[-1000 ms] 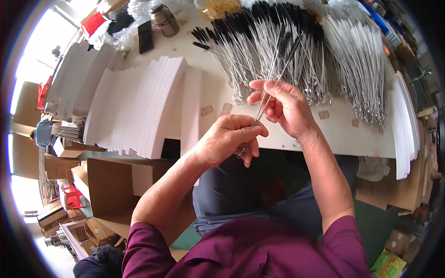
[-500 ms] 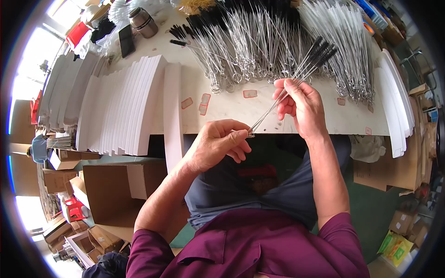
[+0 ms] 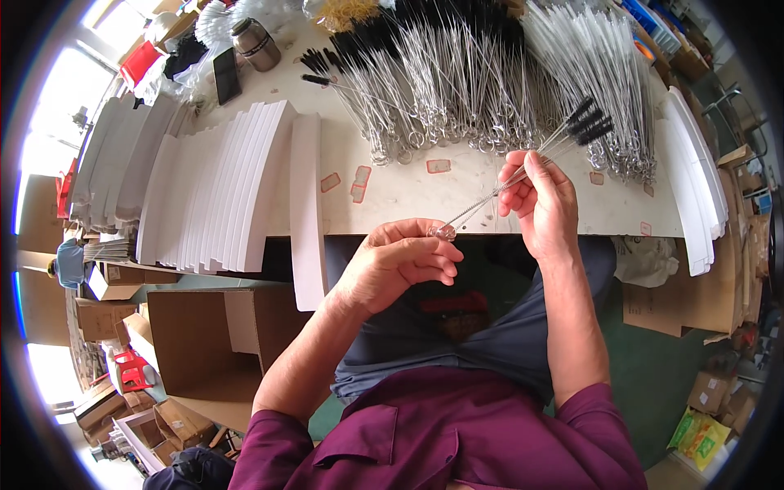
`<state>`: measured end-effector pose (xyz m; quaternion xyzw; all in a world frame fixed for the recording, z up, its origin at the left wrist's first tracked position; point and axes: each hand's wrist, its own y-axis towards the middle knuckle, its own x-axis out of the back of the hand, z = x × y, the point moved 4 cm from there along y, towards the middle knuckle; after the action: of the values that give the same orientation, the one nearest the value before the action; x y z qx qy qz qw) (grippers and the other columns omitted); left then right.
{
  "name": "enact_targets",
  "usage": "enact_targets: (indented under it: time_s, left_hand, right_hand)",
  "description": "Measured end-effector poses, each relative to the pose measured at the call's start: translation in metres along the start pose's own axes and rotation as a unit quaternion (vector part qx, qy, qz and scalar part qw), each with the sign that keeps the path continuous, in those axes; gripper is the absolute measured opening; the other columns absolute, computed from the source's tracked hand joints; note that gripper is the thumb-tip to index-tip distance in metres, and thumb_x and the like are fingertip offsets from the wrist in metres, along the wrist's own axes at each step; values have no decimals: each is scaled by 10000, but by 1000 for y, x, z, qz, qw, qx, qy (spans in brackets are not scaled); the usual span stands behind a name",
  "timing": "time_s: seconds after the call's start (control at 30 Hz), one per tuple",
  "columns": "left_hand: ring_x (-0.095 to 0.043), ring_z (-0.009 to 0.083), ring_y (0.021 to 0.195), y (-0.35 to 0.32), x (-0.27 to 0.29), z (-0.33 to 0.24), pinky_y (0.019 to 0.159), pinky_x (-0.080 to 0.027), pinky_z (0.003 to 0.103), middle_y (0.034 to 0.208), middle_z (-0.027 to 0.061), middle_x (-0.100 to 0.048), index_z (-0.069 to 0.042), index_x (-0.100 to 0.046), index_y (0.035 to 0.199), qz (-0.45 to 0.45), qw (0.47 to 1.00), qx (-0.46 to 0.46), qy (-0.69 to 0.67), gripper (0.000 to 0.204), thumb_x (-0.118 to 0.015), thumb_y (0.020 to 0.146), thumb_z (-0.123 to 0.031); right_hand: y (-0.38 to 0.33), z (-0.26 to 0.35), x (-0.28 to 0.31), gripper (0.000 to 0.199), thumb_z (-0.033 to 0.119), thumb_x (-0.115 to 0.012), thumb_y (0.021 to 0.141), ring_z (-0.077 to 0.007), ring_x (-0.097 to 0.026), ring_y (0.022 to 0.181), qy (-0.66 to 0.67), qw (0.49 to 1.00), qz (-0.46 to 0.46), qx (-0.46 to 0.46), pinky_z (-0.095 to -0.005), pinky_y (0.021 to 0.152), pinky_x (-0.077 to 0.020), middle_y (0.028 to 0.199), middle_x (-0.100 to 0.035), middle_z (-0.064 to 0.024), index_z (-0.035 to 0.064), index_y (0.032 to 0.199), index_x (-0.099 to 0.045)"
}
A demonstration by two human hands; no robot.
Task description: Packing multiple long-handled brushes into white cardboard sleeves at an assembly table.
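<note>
Several thin wire brushes [image 3: 588,122] with black bristle heads and looped wire ends slant between my hands, above the table's front edge. My right hand [image 3: 541,200] is closed round their wire stems, below the bristles. At the looped ends, my left hand [image 3: 406,260] is closed with thumb and forefinger on the wire rings. Beyond my hands lies a big heap of black-bristled brushes [image 3: 441,73], their rings toward me. To the right of that heap, brushes with white bristles [image 3: 604,69] are piled up.
A row of folded white boxes [image 3: 216,192] stands at the left, and more white card pieces [image 3: 694,180] at the right edge. A steel flask [image 3: 256,44] and a dark phone [image 3: 226,76] are at the back left. An open cardboard box [image 3: 204,343] sits below the table.
Both hands and the held brushes have shifted a little to the right. The bristle heads have tipped lower, and the rings show more clearly at my left fingertips.
</note>
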<state>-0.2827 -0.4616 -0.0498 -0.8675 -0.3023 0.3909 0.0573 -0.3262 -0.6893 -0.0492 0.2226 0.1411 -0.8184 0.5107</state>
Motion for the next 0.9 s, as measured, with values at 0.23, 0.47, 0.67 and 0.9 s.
enact_targets:
  time_s: [0.23,0.47,0.67,0.9]
  left_hand:
    - [-736,297,844,4,-2,14,827,-585,410,1012,200,-746,20,-644,1128,86,991,-3,-99,284,-555,1073,-244]
    - [-733,306,744,9,-4,22,738,-587,415,914,186,-744,-18,-639,1011,69,994,-5,-87,282,-539,1081,-272]
    - [-716,260,629,8,-12,22,617,-598,359,796,137,-727,-46,-632,892,1,999,18,36,288,-600,1064,-275]
    - [-717,220,672,10,-15,29,652,-604,327,839,122,-730,-44,-653,945,-27,998,-29,42,195,-640,1045,-210]
  right_hand:
    - [-7,0,9,324,277,-520,1100,-152,-660,654,47,999,-22,-10,-306,579,-581,877,-694,-114,-9,1104,-671]
    - [-10,1,10,329,290,-517,1101,-144,-643,627,69,997,-26,-15,-303,564,-571,862,-692,-110,0,1098,-672]
    - [-10,-2,10,333,309,-539,1093,-133,-635,626,38,999,-33,-2,-284,552,-546,831,-688,-94,8,1063,-680]
    - [-8,3,18,334,341,-561,1082,-184,-657,725,53,989,-127,46,-332,667,-543,813,-666,-79,32,993,-651]
